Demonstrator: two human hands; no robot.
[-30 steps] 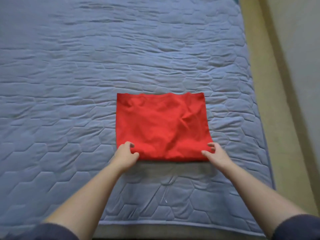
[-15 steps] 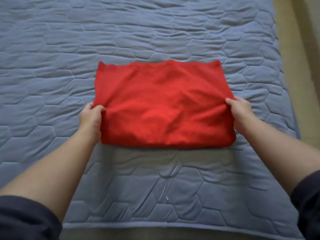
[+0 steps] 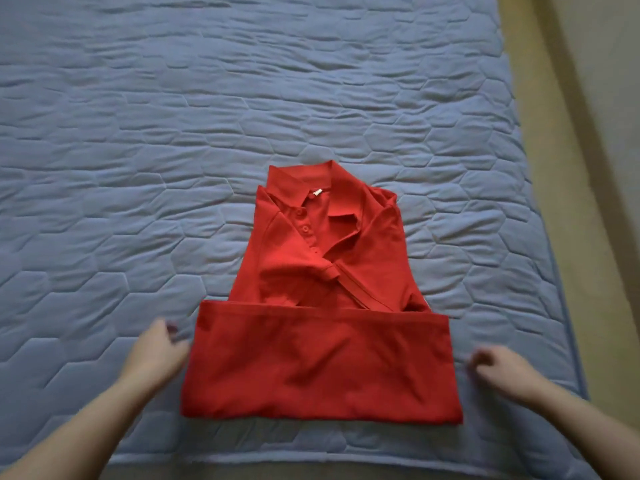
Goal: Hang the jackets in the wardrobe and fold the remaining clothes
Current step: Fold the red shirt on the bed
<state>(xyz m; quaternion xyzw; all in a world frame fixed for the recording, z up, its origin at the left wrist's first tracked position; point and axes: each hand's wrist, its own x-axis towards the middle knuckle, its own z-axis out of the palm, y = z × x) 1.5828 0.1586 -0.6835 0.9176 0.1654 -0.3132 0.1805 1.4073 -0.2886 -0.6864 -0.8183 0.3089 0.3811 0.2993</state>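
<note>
A red polo shirt (image 3: 322,362) lies on the blue quilted bed (image 3: 173,168), near its front edge. The collar and buttons face up at the far end, the sleeves are tucked in, and the bottom part is folded up into a wide band across the near half. My left hand (image 3: 156,351) is at the band's left edge, motion-blurred, with loosely curled fingers and nothing in its grip. My right hand (image 3: 502,370) hovers just right of the band, apart from the fabric, also blurred, loosely curled and holding nothing.
The bed's right edge (image 3: 554,271) runs along a tan strip of floor (image 3: 554,133) beside a pale wall. The bed's front edge (image 3: 311,460) lies just below the shirt. Bare quilt stretches far to the left and beyond the shirt.
Both hands have let go of the shirt's sides and moved outward and nearer. The red rectangle now shows its collar and placket beyond the folded band.
</note>
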